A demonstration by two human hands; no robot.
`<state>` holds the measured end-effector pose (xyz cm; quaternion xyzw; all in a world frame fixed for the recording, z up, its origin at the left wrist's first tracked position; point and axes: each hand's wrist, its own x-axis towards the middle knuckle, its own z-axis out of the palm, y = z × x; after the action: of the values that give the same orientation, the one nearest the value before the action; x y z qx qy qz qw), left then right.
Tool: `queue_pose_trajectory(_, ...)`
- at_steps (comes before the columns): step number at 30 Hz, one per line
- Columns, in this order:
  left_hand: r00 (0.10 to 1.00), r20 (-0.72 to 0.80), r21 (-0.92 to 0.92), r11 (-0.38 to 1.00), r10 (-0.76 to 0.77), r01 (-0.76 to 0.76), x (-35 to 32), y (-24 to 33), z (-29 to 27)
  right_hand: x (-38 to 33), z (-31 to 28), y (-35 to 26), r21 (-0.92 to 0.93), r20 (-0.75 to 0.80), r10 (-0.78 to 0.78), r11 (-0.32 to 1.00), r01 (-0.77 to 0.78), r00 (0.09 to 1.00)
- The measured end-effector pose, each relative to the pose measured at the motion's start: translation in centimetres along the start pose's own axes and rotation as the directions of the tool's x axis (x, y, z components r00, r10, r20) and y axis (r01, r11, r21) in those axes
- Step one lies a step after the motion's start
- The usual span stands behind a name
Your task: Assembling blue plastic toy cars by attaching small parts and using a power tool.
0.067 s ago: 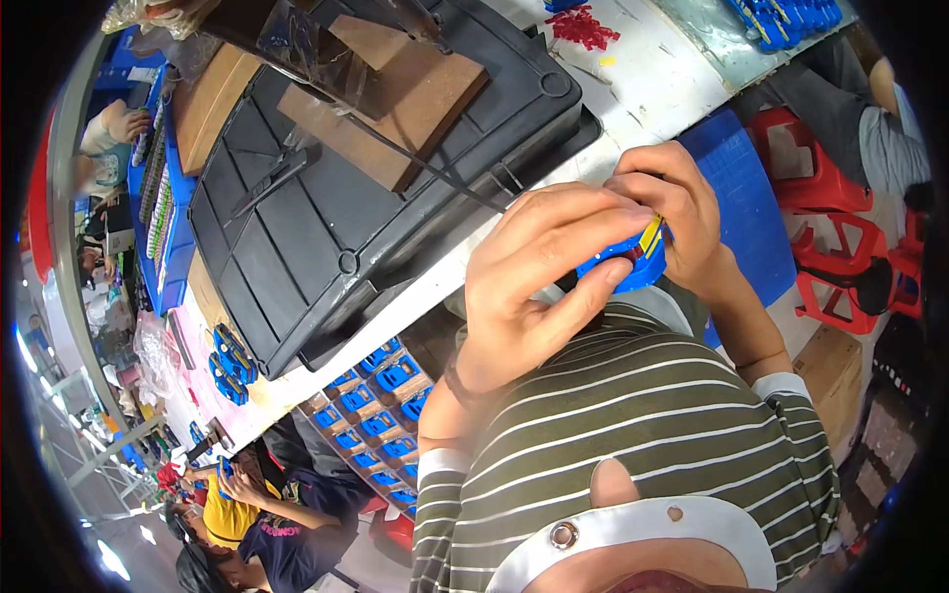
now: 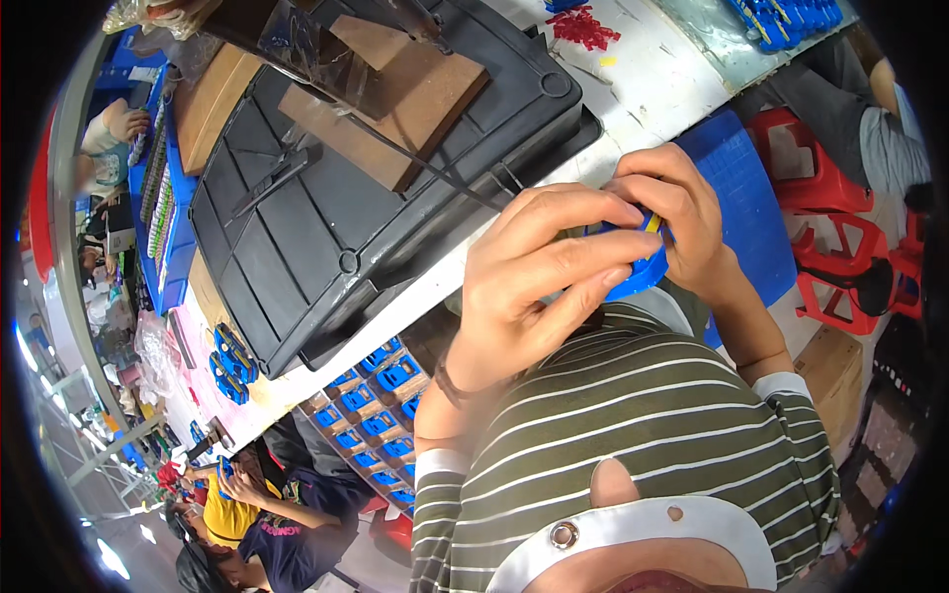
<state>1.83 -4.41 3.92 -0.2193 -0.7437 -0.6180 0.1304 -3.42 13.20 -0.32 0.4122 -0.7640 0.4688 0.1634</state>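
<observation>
Close in front of my chest, both hands grip a small blue plastic piece (image 2: pixel 643 279) with a yellow strip along it. My left hand (image 2: pixel 524 287) is closed on its left side, thumb below and fingers across the top. From the right, my right hand (image 2: pixel 682 212) curls its fingers around the far end. My fingers cover much of the piece, so its full shape is hidden.
A large black plastic bin (image 2: pixel 306 247) lies on the white table (image 2: pixel 643 84), with brown boards (image 2: pixel 425 128) on it. Small red parts (image 2: pixel 585 30) are scattered behind. Partitioned boxes of blue pieces (image 2: pixel 376 425) stand below left. Red stools (image 2: pixel 840 277) are at right. Other people sit nearby.
The fingers of my left hand have shifted over the blue piece, spreading apart and hiding its dark red part. My right hand has hardly moved.
</observation>
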Motion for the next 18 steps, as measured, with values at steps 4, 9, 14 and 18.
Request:
queue_pose_trajectory(4,0.988,0.133,0.073,0.994,0.072,-0.083,1.1,-0.3,-1.1,0.2,-0.3,-0.2,0.054,0.026,0.024,0.998,-0.025,0.999)
queue_pose_trajectory(9,0.986,0.073,0.139,0.977,0.153,-0.162,0.7,-0.6,-1.3,0.5,0.0,-0.8,0.100,0.090,0.078,0.991,-0.087,0.993)
queue_pose_trajectory(14,0.918,-0.050,0.172,0.909,0.394,-0.380,-0.6,-1.3,0.2,-0.7,-1.3,-1.1,-0.103,0.316,0.166,0.985,-0.140,0.934)
queue_pose_trajectory(18,0.781,-0.297,0.530,0.775,0.550,-0.344,-4.2,3.0,-2.8,-2.8,-1.3,-0.5,0.170,0.175,0.198,0.959,-0.228,0.964)
